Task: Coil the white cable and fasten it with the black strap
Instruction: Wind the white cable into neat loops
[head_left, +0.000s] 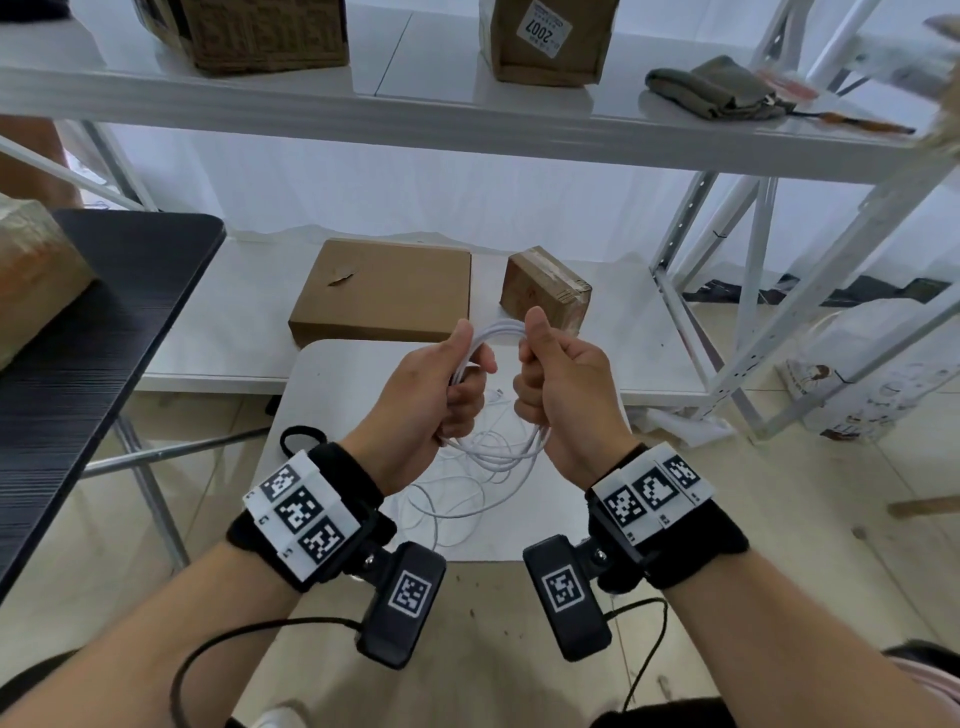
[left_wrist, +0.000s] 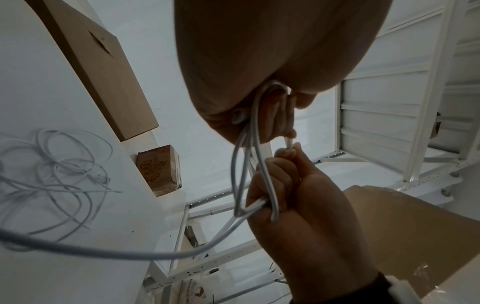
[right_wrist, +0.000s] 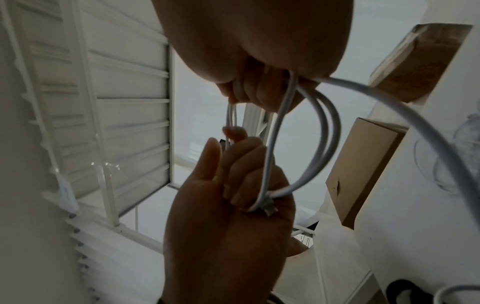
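At twelve o'clock above my hands runs the white metal shelving (head_left: 467, 111), its upper board carrying two cardboard boxes and a folded grey cloth (head_left: 719, 88). At nine o'clock sits the black tabletop (head_left: 98, 332). On the lower shelf board a flat cardboard box (head_left: 384, 291) lies just beside a smaller taped carton (head_left: 545, 291). Below them stands the small white table (head_left: 332, 384) that I work over. My left hand (head_left: 426, 395) is curled around one side of the coil, thumb up along it; the right wrist view shows a plug end poking from under those fingers. My right hand (head_left: 563, 379) is fisted around the other side at three o'clock of the left, thumb raised. Between the two fists the white cable (head_left: 498, 332) arches in several loops, held above the table, and its loose remainder trails down into a tangle on the tabletop at six o'clock. The black strap (head_left: 297, 440) lies as a loop on the table at eight o'clock of my left hand, apart from the cable and untouched.
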